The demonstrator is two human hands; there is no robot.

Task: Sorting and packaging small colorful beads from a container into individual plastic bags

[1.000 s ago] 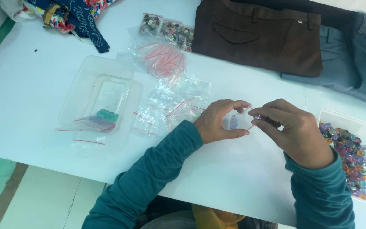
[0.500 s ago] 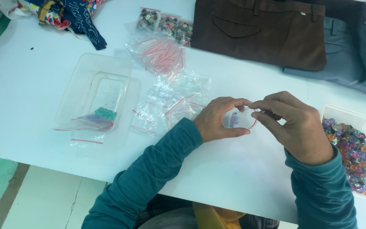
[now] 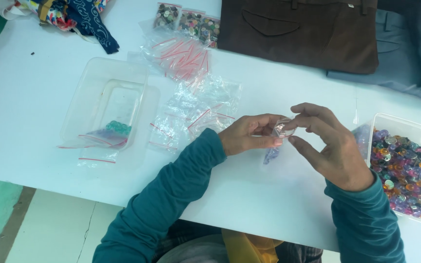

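We are pinching a small clear zip bag (image 3: pixel 279 132) between both hands just above the white desk (image 3: pixel 35 97): our left hand (image 3: pixel 249 136) is pressing its grip together on the bag's near edge, our right hand (image 3: pixel 330 146) is nipping the top with fingertips. Beside the right wrist a clear tub of coloured buttons (image 3: pixel 403 168) is sitting; loose empty zip bags (image 3: pixel 198 104) are lying to the left.

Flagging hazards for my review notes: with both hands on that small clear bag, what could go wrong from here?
1. The small clear bag, pinched between left hand and right hand above the table, could slip and spill its purplish contents.
2. The right forearm lies close to the tub of coloured buttons; a nudge might scatter them.
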